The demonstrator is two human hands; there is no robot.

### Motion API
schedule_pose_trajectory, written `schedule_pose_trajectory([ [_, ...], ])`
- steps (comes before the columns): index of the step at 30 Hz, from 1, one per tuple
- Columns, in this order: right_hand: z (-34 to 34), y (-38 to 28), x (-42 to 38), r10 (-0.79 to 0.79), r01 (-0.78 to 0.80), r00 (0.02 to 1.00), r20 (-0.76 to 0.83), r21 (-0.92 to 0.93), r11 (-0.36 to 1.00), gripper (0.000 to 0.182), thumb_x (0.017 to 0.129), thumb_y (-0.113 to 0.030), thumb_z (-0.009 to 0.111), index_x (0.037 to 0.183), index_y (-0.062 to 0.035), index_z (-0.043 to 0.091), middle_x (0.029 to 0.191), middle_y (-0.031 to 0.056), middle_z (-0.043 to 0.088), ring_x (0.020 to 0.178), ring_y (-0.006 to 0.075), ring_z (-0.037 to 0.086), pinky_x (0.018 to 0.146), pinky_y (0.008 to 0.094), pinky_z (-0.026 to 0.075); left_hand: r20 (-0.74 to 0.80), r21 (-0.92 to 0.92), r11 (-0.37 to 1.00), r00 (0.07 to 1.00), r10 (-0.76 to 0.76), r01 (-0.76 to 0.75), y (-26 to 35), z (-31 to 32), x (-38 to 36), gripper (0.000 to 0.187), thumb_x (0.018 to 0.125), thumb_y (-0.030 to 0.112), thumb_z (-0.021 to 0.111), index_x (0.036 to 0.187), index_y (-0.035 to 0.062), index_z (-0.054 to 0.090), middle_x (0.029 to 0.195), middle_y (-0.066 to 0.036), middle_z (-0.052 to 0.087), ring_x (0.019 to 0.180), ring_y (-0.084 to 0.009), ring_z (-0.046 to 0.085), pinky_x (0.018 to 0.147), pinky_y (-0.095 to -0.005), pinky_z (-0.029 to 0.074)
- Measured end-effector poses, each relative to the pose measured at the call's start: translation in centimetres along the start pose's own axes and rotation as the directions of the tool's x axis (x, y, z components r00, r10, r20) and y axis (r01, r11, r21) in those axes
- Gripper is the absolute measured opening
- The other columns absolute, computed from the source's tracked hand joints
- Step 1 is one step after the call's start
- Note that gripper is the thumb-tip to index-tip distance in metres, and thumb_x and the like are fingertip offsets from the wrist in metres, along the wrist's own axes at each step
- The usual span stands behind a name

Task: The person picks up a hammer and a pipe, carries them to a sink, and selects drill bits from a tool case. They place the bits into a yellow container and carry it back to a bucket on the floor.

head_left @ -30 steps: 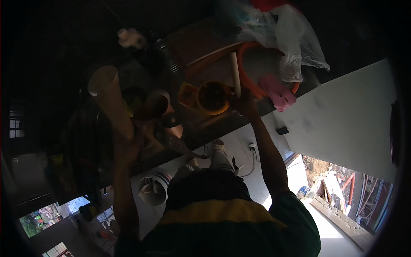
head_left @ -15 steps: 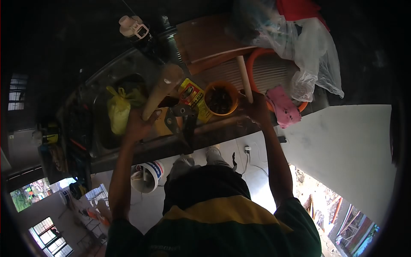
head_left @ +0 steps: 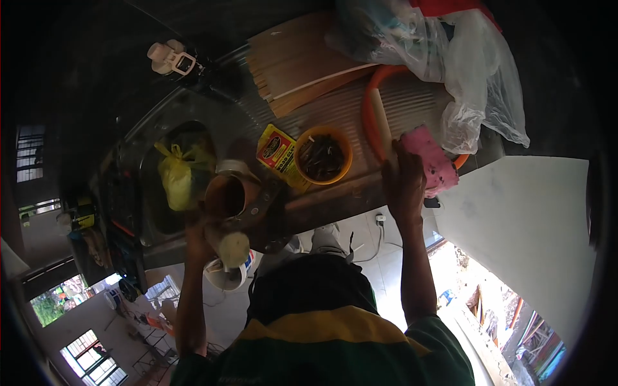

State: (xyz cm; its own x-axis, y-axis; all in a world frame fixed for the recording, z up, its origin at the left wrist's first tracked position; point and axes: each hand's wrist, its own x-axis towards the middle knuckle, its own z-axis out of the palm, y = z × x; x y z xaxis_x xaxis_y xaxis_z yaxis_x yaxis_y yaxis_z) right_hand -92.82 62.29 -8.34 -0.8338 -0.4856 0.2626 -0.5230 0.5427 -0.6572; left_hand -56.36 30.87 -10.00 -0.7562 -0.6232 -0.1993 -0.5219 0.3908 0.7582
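Observation:
My left hand (head_left: 198, 233) is closed at the side of a brown wooden piece with a round open mouth (head_left: 226, 195). A pale, round wooden end (head_left: 233, 249) sticks out below it; how these parts join is blurred. Dark pieces with round holes (head_left: 255, 211) lie beside it. My right hand (head_left: 404, 181) is wrapped around the lower end of a pale wooden stick (head_left: 381, 119), against a pink spotted cloth (head_left: 431, 161). Between the hands are an orange tub (head_left: 349, 154) with dark slender pieces inside and a yellow-and-red glue packet (head_left: 278, 151).
A sink (head_left: 149, 225) at left holds a knotted yellow bag (head_left: 179, 180). Stacked brown boards (head_left: 302, 58) lie at the back, beside an orange basin (head_left: 368, 122) and clear plastic bags (head_left: 473, 90). A white bucket (head_left: 225, 278) stands on the floor below the counter edge.
The wooden piece at my left hand has swung down toward me, its open mouth now showing. My right hand has moved right and slightly down with the stick, up to the pink cloth.

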Motion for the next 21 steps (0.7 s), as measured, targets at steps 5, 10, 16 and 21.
schedule_pose_trajectory([
  [5,1.6,3.4,5.5,0.000,-0.001,0.997,0.079,0.014,1.000,0.044,0.081,-0.006,0.062,0.125,-0.0078,0.056,0.106,0.0195,0.057,0.094,0.0400,0.060,0.079,0.0466,0.050,-0.031,0.188,0.959,0.974,0.223,-0.213,6.2,0.9,1.0,0.031,0.066,0.014,0.079,0.094,0.0067,0.069,0.088,-0.011,0.070,0.083,-0.0246,0.068,0.077,-0.0345,0.052],
  [10,4.2,6.3,7.8,0.071,-0.038,0.978,0.197,-0.166,0.985,0.034,0.084,-0.010,0.060,0.118,-0.0107,0.059,0.107,0.0196,0.058,0.091,0.0406,0.062,0.076,0.0465,0.052,-0.063,0.211,0.964,0.982,0.178,-0.161,5.6,2.8,3.1,0.032,0.065,0.012,0.079,0.095,0.0064,0.068,0.093,-0.012,0.070,0.088,-0.0231,0.069,0.080,-0.0343,0.053],
  [16,2.3,4.6,7.8,-0.030,0.036,0.996,0.086,-0.070,0.997,0.028,0.084,-0.018,0.063,0.111,-0.0112,0.064,0.099,0.0158,0.061,0.087,0.0359,0.064,0.073,0.0421,0.053,-0.060,-0.097,0.994,0.997,0.043,-0.048,3.9,3.8,2.3,0.043,0.069,0.007,0.077,0.112,0.0070,0.067,0.109,-0.012,0.068,0.103,-0.0211,0.066,0.086,-0.0344,0.052],
  [21,1.5,-1.7,8.8,-0.473,0.454,0.671,0.571,0.188,0.871,0.027,0.084,-0.013,0.065,0.110,-0.0094,0.066,0.098,0.0105,0.067,0.090,0.0259,0.066,0.081,0.0377,0.054,-0.077,-0.279,0.960,0.997,0.009,-0.030,4.1,3.8,1.6,0.051,0.073,-0.006,0.071,0.122,0.0065,0.062,0.133,-0.015,0.053,0.119,-0.0248,0.057,0.091,-0.0339,0.052],
])
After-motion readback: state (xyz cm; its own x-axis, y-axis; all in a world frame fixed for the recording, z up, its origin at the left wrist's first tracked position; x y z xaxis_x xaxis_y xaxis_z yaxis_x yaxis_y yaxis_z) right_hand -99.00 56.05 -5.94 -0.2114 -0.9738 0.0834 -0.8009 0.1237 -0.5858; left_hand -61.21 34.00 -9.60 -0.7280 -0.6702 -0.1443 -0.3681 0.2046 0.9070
